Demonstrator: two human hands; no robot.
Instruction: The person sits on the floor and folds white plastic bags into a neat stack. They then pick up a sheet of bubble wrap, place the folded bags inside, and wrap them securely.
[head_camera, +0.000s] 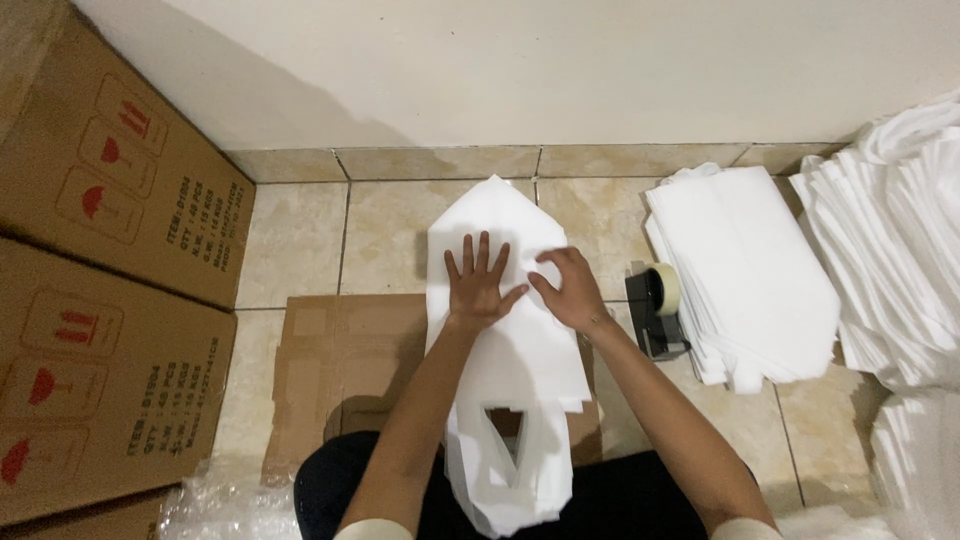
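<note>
Where both hands (525, 285) press, the white bag (505, 360) lies partly hidden.

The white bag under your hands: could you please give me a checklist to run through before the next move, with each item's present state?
1. Left hand lies flat, fingers spread, on the white bag: ok.
2. Right hand touches the bag beside the left hand: ok.
3. Bag rests on the flattened cardboard sheet, its pointed top reaching onto the floor tiles: ok.
4. Handle cut-out at the bag's near end lies open and uncovered: ok.
5. Tape dispenser stands just right of the right hand, apart from it: ok.
6. Whether the folds are even and crease-free: cannot tell.
</note>
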